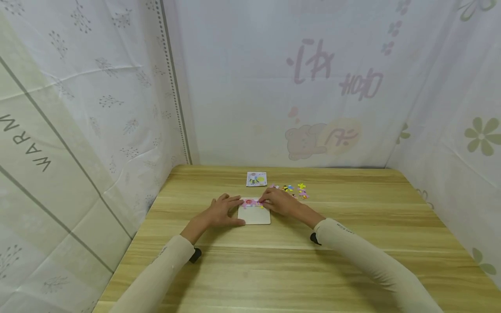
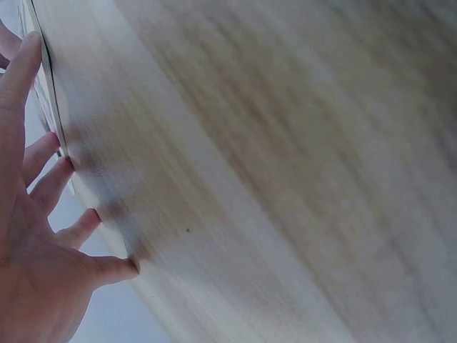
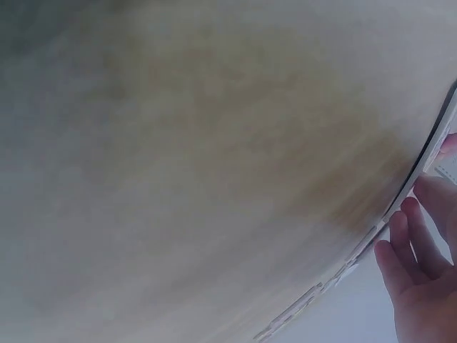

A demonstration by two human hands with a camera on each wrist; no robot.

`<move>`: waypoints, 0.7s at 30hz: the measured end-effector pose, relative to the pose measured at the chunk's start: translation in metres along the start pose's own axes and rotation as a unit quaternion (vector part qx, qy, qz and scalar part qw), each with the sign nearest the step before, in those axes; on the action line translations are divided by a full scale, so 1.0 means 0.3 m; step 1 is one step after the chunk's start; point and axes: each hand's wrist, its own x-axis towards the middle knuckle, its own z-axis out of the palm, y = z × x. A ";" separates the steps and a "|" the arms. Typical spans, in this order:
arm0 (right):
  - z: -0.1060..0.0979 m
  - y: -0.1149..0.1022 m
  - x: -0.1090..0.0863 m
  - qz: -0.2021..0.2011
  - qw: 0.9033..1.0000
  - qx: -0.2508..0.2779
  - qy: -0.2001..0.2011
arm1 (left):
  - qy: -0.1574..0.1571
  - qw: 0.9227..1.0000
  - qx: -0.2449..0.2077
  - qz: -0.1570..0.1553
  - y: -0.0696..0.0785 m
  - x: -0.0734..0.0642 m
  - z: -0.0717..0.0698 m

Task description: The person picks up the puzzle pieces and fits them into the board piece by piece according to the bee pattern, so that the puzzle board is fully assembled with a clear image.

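A small white puzzle board [image 1: 254, 216] lies on the wooden table between both hands. Pink jigsaw pieces [image 1: 248, 201] fill a strip along its far edge. My left hand [image 1: 224, 212] braces the board's left side, thumb at the near corner and forefinger at the far one. In the left wrist view its fingers [image 2: 50, 187] are spread, tips down at the table. At the far right corner of the board, my right hand [image 1: 282, 202] pinches a pink puzzle piece between thumb and fingertips, which largely hide it. The right wrist view shows its fingers [image 3: 408, 246] beside the board's edge.
Behind the board lies a square picture card [image 1: 256, 179] with a yellow and black bee-like figure. Several loose puzzle pieces [image 1: 302, 186] are scattered to the right, beyond the right hand. Printed curtains [image 1: 250, 87] hang around the wooden table [image 1: 250, 274].
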 end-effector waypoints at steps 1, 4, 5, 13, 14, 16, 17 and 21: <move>-0.001 0.000 0.000 -0.001 1.000 0.002 0.001 | -0.001 1.000 0.000 0.000 0.001 0.000 0.000; -0.003 0.002 0.001 -0.002 1.000 0.013 0.003 | -0.003 1.000 0.000 0.000 0.001 0.000 -0.002; -0.004 0.003 0.002 -0.001 1.000 0.017 0.003 | -0.003 1.000 0.001 0.000 0.002 0.000 -0.002; -0.029 0.022 -0.002 0.016 0.997 0.067 0.016 | -0.001 1.000 0.002 0.006 0.005 -0.004 -0.010; -0.034 0.025 -0.004 0.024 0.997 0.070 0.020 | -0.001 1.000 0.002 0.006 0.005 -0.005 -0.010; -0.043 0.032 -0.005 0.041 0.996 0.075 0.026 | -0.002 1.000 0.003 0.005 0.005 -0.004 -0.009; -0.047 0.038 -0.006 0.051 0.995 0.076 0.029 | -0.002 1.000 0.003 0.005 0.005 -0.004 -0.008; -0.060 0.071 -0.014 0.087 0.993 0.074 0.031 | -0.003 1.000 0.002 0.005 0.003 -0.005 -0.005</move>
